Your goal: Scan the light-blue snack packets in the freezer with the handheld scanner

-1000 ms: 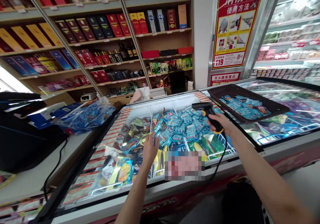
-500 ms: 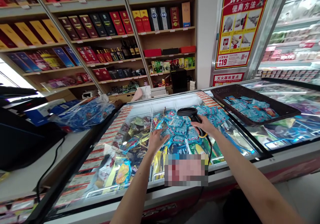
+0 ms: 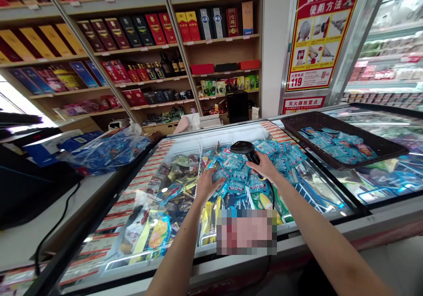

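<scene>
A black handheld barcode scanner [image 3: 243, 147] is gripped by its handle in my right hand [image 3: 266, 169], its head pointing left over the packets. A dark cable runs down from the handle toward the freezer's front edge. Small light-blue packets [image 3: 238, 160] lie in a heap under the scanner, above the chest freezer's contents. At the left side of this heap rests my left hand [image 3: 208, 185], thumb and fingers apart. Its fingertips are at the packets; whether they press on any cannot be told.
On the right, a dark brown tray [image 3: 383, 148] holds more blue packets on the freezer [image 3: 228, 267]. A clear bag of blue packets [image 3: 109, 152] lies at left beside a black device [image 3: 20, 177]. Shelves of boxed goods [image 3: 132, 31] stand behind. A blurred patch covers part of the front.
The scanner and my right hand have shifted slightly left over the heap. My left hand stays nearly in place. The view has moved a little.
</scene>
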The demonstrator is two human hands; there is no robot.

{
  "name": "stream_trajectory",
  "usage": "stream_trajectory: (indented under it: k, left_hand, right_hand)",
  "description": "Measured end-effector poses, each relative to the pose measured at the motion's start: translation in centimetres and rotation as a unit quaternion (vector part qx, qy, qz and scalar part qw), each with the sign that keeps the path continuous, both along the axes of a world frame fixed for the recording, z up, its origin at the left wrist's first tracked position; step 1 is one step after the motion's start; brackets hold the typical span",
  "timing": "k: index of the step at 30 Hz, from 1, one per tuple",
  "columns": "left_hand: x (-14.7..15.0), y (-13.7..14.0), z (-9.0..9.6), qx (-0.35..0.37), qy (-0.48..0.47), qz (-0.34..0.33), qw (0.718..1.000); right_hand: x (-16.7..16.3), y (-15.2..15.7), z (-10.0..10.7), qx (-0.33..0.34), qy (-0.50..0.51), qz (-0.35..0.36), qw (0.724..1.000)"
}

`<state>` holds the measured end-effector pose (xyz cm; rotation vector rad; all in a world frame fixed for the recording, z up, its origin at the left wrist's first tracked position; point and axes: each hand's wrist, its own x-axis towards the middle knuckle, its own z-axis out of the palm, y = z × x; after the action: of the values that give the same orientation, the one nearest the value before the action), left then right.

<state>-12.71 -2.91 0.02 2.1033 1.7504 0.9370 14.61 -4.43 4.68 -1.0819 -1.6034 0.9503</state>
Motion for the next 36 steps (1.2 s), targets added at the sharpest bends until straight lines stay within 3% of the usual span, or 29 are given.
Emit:
stream_trajectory:
  k: [3, 5, 10, 14, 25, 36]
  left_hand:
    - [0.0, 1.1, -0.4, 0.01, -0.227, 0.036, 0.973]
    - [0.3, 1.9, -0.9, 0.041, -0.316, 0.046, 0.947]
    - [1.1, 2.9, -1.6, 0.086, -0.4, 0.069, 0.91]
    - [1.2, 2.5, -1.3, 0.071, -0.473, 0.034, 0.878]
    - [1.7, 2.2, -1.1, 0.071, -0.495, 0.06, 0.864]
    - [1.8, 2.1, -1.1, 0.053, -0.493, -0.013, 0.868]
  right_hand:
    - [-0.2, -0.2, -0.2, 0.017, -0.008, -0.006, 1.0]
    - [-0.2, -0.4, -0.3, 0.024, -0.024, 0.0, 0.999]
    - [-0.6, -0.9, -0.1, 0.068, -0.131, -0.039, 0.988]
    - [-1.2, -1.1, 0.0, 0.106, -0.204, -0.075, 0.97]
    - [-1.8, -1.6, -0.4, 0.125, -0.27, -0.072, 0.952]
    - [-2.0, -1.1, -0.4, 0.157, -0.299, -0.082, 0.938]
